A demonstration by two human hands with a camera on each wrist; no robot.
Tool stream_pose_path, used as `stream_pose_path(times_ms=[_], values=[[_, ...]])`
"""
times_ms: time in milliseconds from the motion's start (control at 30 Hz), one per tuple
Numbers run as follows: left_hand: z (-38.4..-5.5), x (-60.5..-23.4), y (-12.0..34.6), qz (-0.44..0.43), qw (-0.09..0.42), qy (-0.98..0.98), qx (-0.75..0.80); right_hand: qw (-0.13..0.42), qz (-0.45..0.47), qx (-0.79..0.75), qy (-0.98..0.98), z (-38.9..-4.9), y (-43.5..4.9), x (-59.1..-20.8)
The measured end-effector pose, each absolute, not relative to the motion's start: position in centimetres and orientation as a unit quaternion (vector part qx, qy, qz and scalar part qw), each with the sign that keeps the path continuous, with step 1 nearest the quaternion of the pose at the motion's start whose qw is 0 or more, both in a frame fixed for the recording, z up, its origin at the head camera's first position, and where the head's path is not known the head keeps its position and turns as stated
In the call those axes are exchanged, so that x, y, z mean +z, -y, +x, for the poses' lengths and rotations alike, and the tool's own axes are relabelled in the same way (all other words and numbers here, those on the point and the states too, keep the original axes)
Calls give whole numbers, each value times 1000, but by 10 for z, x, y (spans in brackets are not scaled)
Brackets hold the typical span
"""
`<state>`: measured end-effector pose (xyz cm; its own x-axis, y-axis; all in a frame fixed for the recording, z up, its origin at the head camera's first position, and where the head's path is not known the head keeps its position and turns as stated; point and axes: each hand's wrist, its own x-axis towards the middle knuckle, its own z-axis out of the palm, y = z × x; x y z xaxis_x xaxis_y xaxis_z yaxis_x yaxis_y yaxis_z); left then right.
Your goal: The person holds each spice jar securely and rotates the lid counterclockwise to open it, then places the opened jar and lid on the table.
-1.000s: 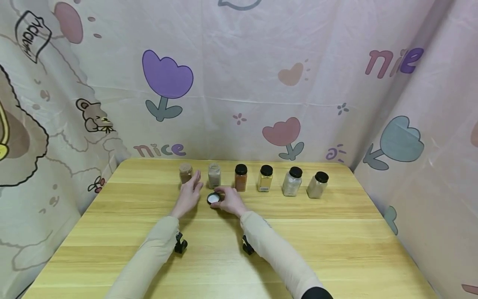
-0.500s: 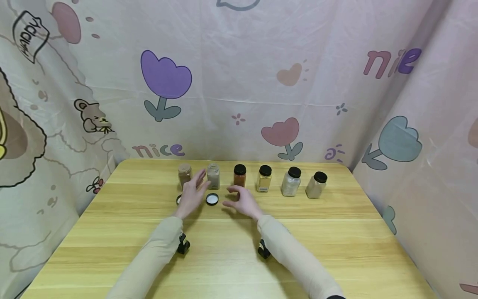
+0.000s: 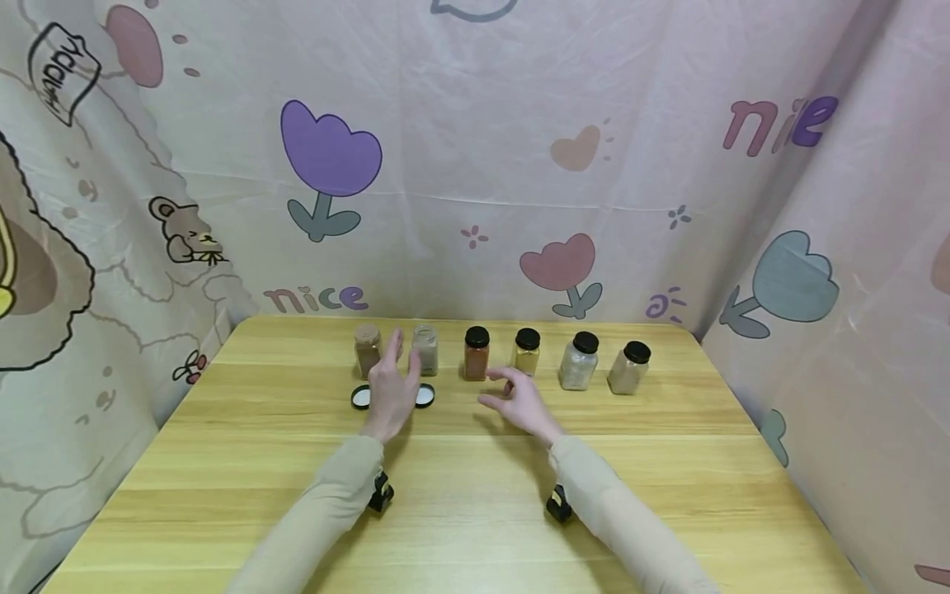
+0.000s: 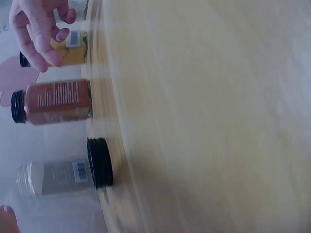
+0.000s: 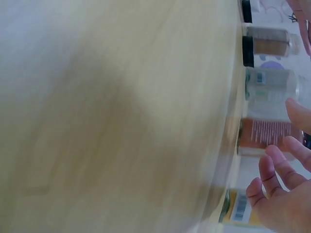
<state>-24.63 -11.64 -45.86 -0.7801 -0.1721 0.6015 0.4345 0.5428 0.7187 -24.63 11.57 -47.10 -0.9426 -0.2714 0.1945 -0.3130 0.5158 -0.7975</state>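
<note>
My left hand (image 3: 393, 392) hovers in front of two uncapped jars, fingers extended and holding nothing. One is a brown-powder jar (image 3: 367, 356); the other is a whitish jar (image 3: 426, 356). Two black lids lie white side up before them: a left lid (image 3: 360, 397) and a right lid (image 3: 425, 396), which the left hand partly covers. My right hand (image 3: 524, 404), its fingers loosely bent around nothing, is near a capped reddish-brown spice jar (image 3: 476, 355) and in front of a capped yellow spice jar (image 3: 528, 351). In the right wrist view, a gap separates the right thumb and fingers (image 5: 284, 170).
Two more black-capped jars stand at the row's right end, a white-filled jar (image 3: 578, 363) and a pale beige jar (image 3: 628, 370). The wooden table (image 3: 460, 528) meets a printed curtain (image 3: 445, 165) behind the row.
My right hand has let go of the right lid, leaving it on the table, and moved right past the reddish-brown jar. The left hand has shifted right, uncovering the left lid.
</note>
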Motion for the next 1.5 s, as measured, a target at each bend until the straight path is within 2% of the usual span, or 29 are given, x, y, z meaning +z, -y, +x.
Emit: stream_pose_path(times_ms=[133, 233, 333, 567, 733, 1200, 1500], values=[[-248, -460, 107, -117, 337, 817, -452, 26, 164, 472, 866, -245, -126, -469], [-248, -460, 99, -142, 322, 821, -449, 24, 154, 476, 865, -244, -131, -467], [-247, -458, 89, -148, 267, 831, -464, 21, 147, 478, 866, -244, -135, -466], [-255, -455, 71, -132, 92, 844, -511, 22, 154, 470, 869, -246, -138, -470], [-268, -456, 69, -120, 20, 851, -511, 20, 154, 467, 871, -247, -138, -471], [-298, -460, 59, -113, -21, 828, -549, 42, 158, 469, 868, -247, -139, -470], [-298, -462, 58, -118, 5, 828, -548, 63, 182, 472, 861, -246, -143, -472]])
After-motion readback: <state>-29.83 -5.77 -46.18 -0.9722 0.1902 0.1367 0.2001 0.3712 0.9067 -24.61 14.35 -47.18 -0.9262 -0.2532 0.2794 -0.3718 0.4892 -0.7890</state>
